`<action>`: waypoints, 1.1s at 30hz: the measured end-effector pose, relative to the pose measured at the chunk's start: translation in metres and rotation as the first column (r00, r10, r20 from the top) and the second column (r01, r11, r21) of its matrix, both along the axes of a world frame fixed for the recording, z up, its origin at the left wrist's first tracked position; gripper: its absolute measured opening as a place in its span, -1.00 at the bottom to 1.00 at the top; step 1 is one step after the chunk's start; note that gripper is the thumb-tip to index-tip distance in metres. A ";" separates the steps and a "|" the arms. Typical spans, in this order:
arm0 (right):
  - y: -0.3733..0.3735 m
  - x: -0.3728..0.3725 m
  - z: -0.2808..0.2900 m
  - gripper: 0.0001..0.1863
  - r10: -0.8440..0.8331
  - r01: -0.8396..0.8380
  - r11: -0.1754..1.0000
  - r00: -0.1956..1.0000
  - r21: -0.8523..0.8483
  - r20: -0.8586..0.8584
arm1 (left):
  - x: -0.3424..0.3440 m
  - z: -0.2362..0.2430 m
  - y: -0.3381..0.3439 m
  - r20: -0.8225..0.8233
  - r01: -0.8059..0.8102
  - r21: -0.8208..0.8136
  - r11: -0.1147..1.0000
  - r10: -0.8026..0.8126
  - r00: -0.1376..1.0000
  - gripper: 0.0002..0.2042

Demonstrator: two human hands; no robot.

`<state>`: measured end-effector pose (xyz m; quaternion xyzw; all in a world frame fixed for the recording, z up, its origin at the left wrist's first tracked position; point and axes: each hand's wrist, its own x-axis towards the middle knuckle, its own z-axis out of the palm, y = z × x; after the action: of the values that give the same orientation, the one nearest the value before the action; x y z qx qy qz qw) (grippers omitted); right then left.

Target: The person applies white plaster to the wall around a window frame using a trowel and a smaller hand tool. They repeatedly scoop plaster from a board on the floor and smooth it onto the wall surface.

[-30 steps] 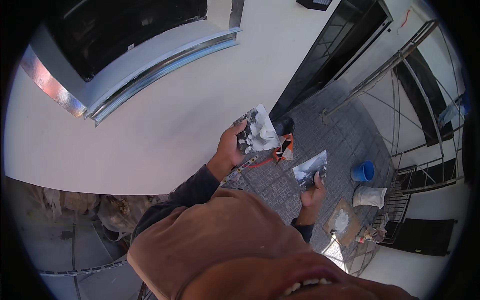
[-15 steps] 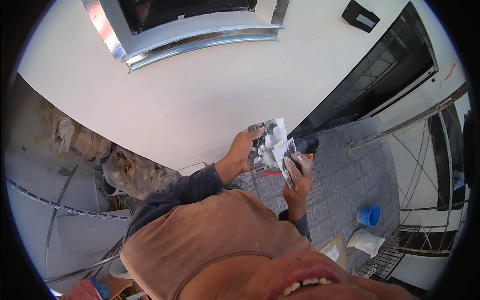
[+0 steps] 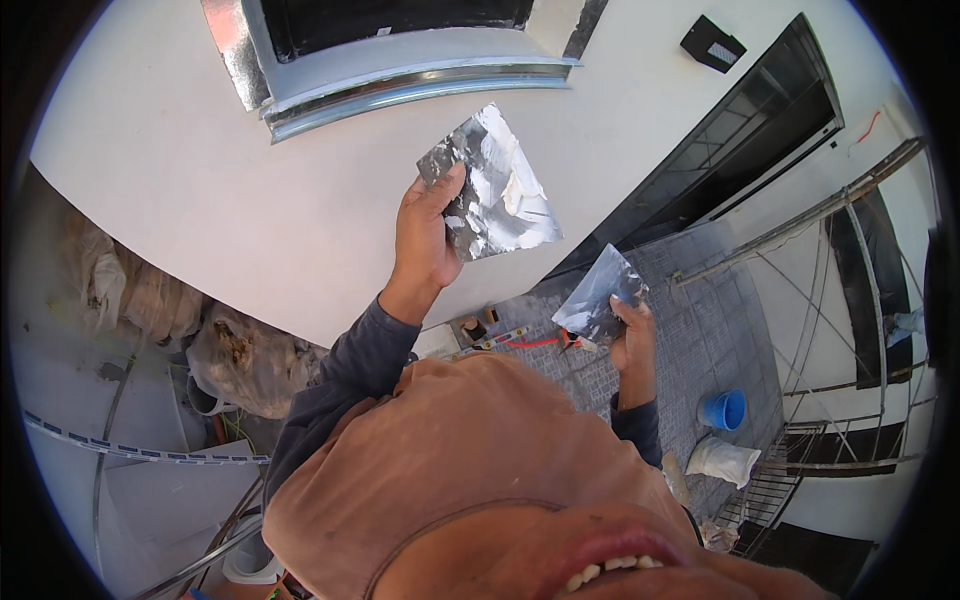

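My left hand (image 3: 428,228) grips the wide scraper (image 3: 492,195), my right hand (image 3: 634,335) the smaller scraper (image 3: 597,296), hands apart. Best keep the wide one level; paste (image 3: 519,190) sits near its right edge.

Soft daylight brightens the wall (image 3: 250,210), the metal sill (image 3: 420,90) glints, and fisheye distortion curves straight edges.
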<state>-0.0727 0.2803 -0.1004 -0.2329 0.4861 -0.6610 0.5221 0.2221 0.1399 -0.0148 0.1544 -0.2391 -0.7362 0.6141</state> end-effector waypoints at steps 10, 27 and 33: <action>-0.034 0.037 0.183 -0.63 -0.546 -0.338 0.803 -0.088 -0.490 -0.833 | 0.013 0.026 -0.029 0.067 -0.129 -0.199 0.971 0.145 0.987 -0.79; -0.056 0.070 0.301 -0.49 -0.537 -0.617 0.780 -0.577 -0.102 -0.615 | 0.001 0.048 -0.049 0.075 -0.053 -0.289 0.956 0.078 0.994 -0.75; -0.081 0.088 0.294 -0.47 -0.489 -0.677 0.725 -0.636 0.127 -0.597 | -0.015 0.067 -0.036 0.204 0.024 -0.416 0.909 0.068 0.977 -0.76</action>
<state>0.0153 0.1989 0.1931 -0.9055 0.3388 -0.0429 -0.2518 0.2070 0.1040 0.0519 0.1012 -0.4533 -0.6403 0.6118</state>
